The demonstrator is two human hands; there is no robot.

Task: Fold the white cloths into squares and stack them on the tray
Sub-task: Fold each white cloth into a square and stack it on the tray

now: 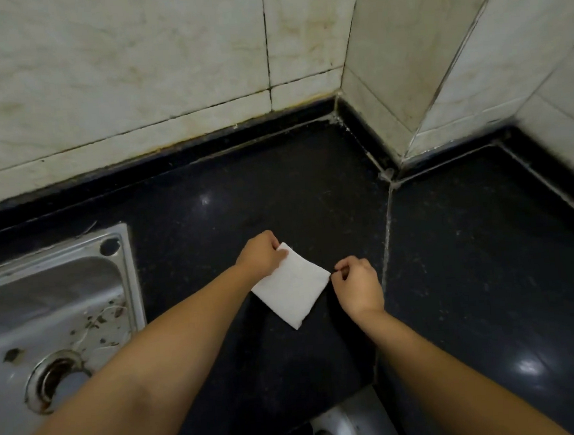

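Observation:
One white cloth, folded into a small rough square, lies flat on the black counter, turned like a diamond. My left hand pinches its far left corner between thumb and fingers. My right hand is at the cloth's right corner, fingertips curled and touching or just off the edge; a firm grip there is unclear. No tray is in view.
A stainless steel sink with debris and a drain sits at the left, its rim close to my left forearm. Tiled walls enclose the counter at the back and right, with a jutting corner. The counter's front edge runs below my arms.

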